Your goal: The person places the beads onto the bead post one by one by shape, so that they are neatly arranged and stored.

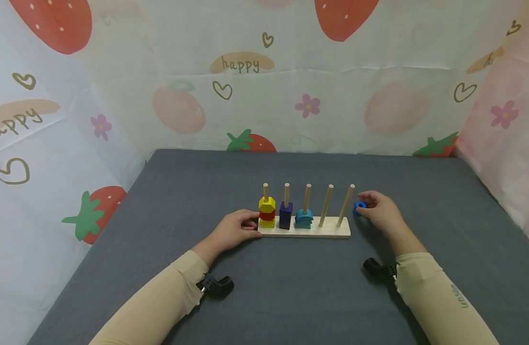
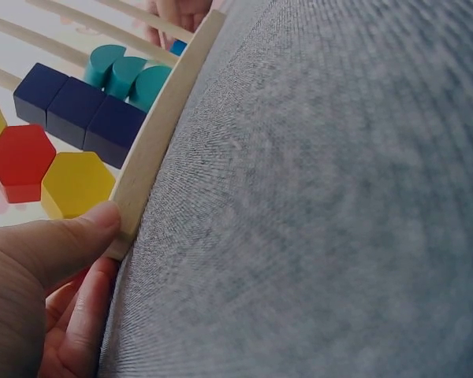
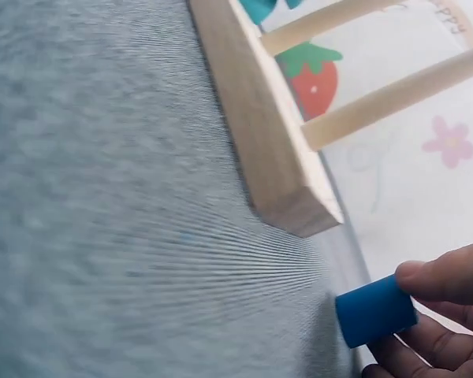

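Note:
A wooden peg board (image 1: 329, 233) with five upright pegs lies across the table. At its left end, my left hand (image 1: 236, 226) holds the base, thumb (image 2: 94, 224) against the front corner and fingers beside the end. Yellow and red hexagonal blocks (image 1: 266, 206) fill the leftmost peg's lower part. Beside them are dark blue square blocks (image 1: 285, 216), then teal rounded blocks (image 1: 304, 219) on the middle peg. The two right pegs are bare. Just past the board's right end, my right hand (image 1: 380, 211) pinches a blue round block (image 3: 374, 311) with a hole through it.
A dark grey cloth covers the table (image 1: 290, 297). Behind it hangs a pale curtain (image 1: 346, 110) printed with strawberries, hearts and flowers, continuing along both sides. Each wrist carries a black camera mount (image 1: 218, 286).

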Action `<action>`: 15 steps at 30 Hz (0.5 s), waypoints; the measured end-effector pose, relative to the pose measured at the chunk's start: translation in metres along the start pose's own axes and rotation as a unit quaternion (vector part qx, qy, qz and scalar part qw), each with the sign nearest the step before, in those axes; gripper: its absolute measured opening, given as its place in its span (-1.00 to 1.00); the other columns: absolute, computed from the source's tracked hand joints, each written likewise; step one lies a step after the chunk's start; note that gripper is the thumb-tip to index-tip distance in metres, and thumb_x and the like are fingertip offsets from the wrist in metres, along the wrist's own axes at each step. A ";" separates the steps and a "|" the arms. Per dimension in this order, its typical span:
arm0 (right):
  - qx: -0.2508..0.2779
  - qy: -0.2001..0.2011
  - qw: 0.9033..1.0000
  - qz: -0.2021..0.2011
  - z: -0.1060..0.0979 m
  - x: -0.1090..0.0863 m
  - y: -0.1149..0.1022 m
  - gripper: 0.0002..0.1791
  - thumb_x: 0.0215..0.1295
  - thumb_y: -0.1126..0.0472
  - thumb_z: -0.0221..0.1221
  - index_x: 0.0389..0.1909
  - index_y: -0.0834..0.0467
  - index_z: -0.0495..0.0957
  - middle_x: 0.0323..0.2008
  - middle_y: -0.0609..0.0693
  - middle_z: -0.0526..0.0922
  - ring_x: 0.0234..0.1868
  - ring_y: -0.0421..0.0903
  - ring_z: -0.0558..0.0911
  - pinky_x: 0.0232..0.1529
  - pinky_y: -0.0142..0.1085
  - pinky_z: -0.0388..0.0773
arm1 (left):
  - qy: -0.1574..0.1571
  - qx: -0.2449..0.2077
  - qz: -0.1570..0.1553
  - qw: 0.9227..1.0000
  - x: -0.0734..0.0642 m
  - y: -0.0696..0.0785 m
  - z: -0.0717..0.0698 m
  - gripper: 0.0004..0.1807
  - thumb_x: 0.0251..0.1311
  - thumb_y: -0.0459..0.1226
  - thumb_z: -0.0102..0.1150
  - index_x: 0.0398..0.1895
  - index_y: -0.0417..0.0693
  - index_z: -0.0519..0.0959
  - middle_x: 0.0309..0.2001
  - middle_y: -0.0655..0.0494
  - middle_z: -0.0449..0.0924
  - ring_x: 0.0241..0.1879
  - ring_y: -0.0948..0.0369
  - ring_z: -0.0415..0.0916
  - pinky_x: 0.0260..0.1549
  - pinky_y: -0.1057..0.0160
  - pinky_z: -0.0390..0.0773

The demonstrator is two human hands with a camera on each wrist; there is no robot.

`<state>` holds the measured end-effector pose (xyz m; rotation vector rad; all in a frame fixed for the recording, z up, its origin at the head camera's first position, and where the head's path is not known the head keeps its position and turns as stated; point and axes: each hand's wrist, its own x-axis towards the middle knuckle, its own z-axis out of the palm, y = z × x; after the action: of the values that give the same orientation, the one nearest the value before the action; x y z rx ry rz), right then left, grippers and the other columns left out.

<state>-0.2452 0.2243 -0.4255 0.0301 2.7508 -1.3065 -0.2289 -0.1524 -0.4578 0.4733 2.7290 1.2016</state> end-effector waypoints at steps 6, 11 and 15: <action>-0.014 -0.002 1.000 0.007 0.005 -0.001 0.002 -0.56 0.26 0.25 0.12 0.13 0.30 0.34 0.05 0.28 0.44 0.05 0.17 0.42 -0.04 -0.05 0.43 | 0.001 0.003 0.002 1.000 0.000 -0.001 0.000 -0.42 -0.09 -0.16 0.39 0.09 -0.06 0.51 -0.12 0.17 0.53 -0.24 0.34 0.49 -0.17 0.31 0.52; -0.016 -0.001 1.000 0.006 0.003 -0.002 0.005 -0.61 0.24 0.26 0.14 0.06 0.32 0.39 -0.01 0.30 0.47 0.00 0.17 0.45 -0.07 -0.06 0.43 | 0.000 -0.001 0.005 1.000 0.000 -0.001 0.001 -0.42 -0.08 -0.18 0.39 0.09 -0.07 0.51 -0.11 0.16 0.53 -0.23 0.33 0.50 -0.17 0.31 0.52; -0.013 0.004 1.000 0.000 0.000 -0.004 0.004 -0.63 0.24 0.23 0.14 0.01 0.32 0.42 -0.05 0.29 0.50 -0.04 0.14 0.46 -0.12 -0.09 0.43 | 0.000 -0.001 0.007 1.000 0.000 -0.002 0.001 -0.42 -0.08 -0.17 0.39 0.09 -0.07 0.51 -0.10 0.15 0.53 -0.22 0.33 0.50 -0.17 0.31 0.53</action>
<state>-0.2411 0.2269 -0.4289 0.0333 2.7735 -1.2721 -0.2292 -0.1533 -0.4601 0.4940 2.7285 1.2062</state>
